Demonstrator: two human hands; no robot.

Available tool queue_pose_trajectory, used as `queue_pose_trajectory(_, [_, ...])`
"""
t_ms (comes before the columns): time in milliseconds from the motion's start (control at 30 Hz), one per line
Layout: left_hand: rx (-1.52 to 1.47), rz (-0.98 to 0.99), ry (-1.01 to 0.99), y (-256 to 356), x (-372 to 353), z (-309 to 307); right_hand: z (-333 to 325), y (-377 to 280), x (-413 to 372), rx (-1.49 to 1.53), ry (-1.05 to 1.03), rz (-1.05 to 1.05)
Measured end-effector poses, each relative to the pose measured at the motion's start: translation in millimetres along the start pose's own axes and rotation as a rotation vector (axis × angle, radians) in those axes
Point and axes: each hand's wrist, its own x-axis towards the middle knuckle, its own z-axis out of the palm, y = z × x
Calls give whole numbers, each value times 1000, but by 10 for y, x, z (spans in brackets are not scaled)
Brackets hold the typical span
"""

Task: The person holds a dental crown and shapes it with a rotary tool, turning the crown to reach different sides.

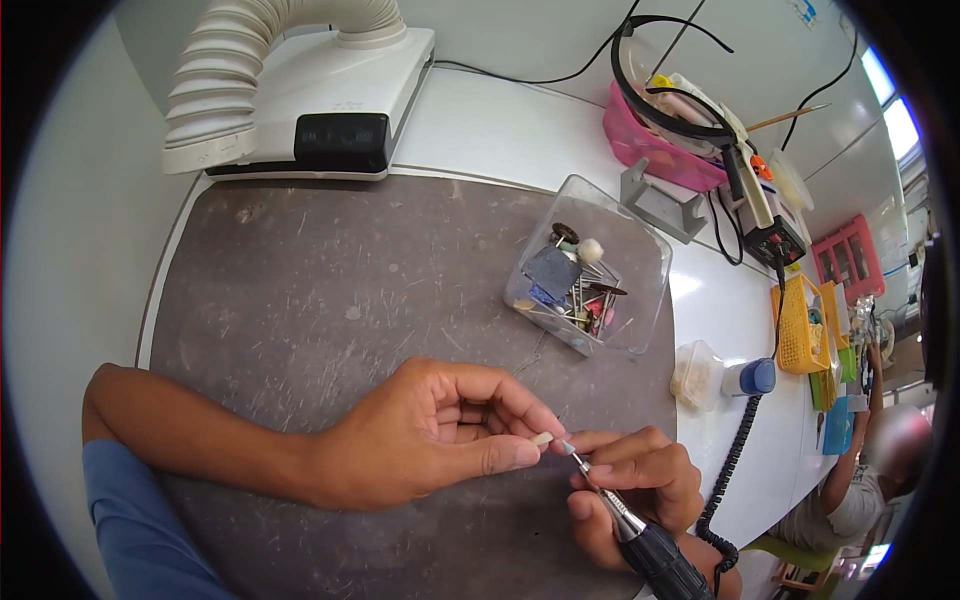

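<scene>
My left hand (440, 435) pinches a small cream-coloured piece, perhaps a dental crown (541, 439), between thumb and index finger. Its other fingers are curled in. My right hand (645, 485) is wrapped round a rotary handpiece (640, 535), black with a silver nose. A pale blue grinding tip (569, 448) on the handpiece points up and left, close beside the cream piece. Both hands are low over the grey-brown work mat (330, 290).
A clear plastic box (650, 310) of assorted burs and polishing wheels lies beyond my hands. At upper left stands a white unit with a ribbed hose (215, 90). To the right are a small clear tub (695, 375), a blue-capped container (750, 378) and a coiled cord (735, 480). Another person (850, 500) sits far right.
</scene>
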Motion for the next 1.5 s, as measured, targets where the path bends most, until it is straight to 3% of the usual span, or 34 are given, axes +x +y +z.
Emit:
queue_pose_trajectory(933, [-62,-11,-35,-32,-13,-24,0,-53,20,-18,-122,87])
queue_pose_trajectory(1133, [-38,-26,-26,-13,-10,-11,63,-26,-18,41,12,111])
queue_pose_trajectory(1333, [-37,-15,-29,-32,-11,-19,5,-52,30,-35,-120,62])
queue_pose_trajectory(1500, [-36,-30,-25,-27,-13,-13,26,-53,11,14,-53,100])
